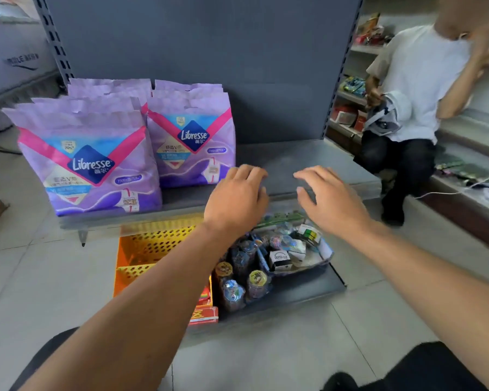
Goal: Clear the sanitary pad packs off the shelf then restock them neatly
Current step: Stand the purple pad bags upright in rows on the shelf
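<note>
Fingers of both hands are loosely spread and slightly bent, gripping nothing, and hover over the front edge of the shelf (294, 162) at the centre of the frame.

At the left of the frame, two rows of purple sanitary pad packs (96, 153) stand upright on the shelf, faces forward. The nearer-looking row sits at the shelf's left front corner, with more pack tops showing behind it. The second row (192, 142) stands just beside it to the right, set further back, again with tops lined up behind.

Next comes the left hand (237, 198), near the lower right corner of that second row but apart from it. A little to its right is the right hand (331, 204), over bare grey shelf. From there to the right upright, the shelf holds nothing.

Below the hands, in the lower centre, a yellow-orange basket (136, 249) sits on the floor, and what shows of its inside holds no packs. A tray of small toys and jars (266, 263) lies beside it on a lower shelf. At the far right a seated person in a white shirt (412, 80) takes no part.

My judgement: restocking looks underway, with two neat rows placed. Whether more packs remain cannot be told; none are visible off the shelf.
</note>
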Tool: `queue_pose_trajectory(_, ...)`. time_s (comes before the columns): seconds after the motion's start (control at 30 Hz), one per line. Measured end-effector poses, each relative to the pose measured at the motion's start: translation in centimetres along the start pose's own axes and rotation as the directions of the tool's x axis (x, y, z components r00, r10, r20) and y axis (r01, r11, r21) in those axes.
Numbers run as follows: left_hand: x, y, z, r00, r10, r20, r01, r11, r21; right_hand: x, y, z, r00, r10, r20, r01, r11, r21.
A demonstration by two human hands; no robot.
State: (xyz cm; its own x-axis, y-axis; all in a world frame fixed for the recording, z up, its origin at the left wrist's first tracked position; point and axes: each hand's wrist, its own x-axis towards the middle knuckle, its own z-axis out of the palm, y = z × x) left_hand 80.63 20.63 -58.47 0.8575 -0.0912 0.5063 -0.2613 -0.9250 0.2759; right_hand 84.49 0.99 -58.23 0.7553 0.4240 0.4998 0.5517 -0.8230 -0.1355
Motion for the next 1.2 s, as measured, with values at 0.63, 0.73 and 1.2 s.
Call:
queue_pose_trajectory(0.63, 0.0, 31.2, 17.1, 0.76, 0.331, 0.559, -0.289, 0.943, -0.165, -29.8, 23.3, -9.5, 0.464, 0.712, 0.527, -0.731, 0.644, -0.227)
queue_pose_trajectory(0.73, 1.6, 33.5, 21.0, 0.744, 0.321, 0.586, -0.283, 0.946, -0.158, -31.1, 26.7, -7.7, 0.437, 0.735, 0.519, -0.768, 0.605, -0.21)
queue_pose_trajectory(1.2, 11.3, 33.8, 58.5, 0.611, 0.239, 0.755, -0.177, 0.97, -0.165, -30.5, 48.8, 17.2, 0.137, 0.892, 0.431, -0.99, 0.135, 0.036)
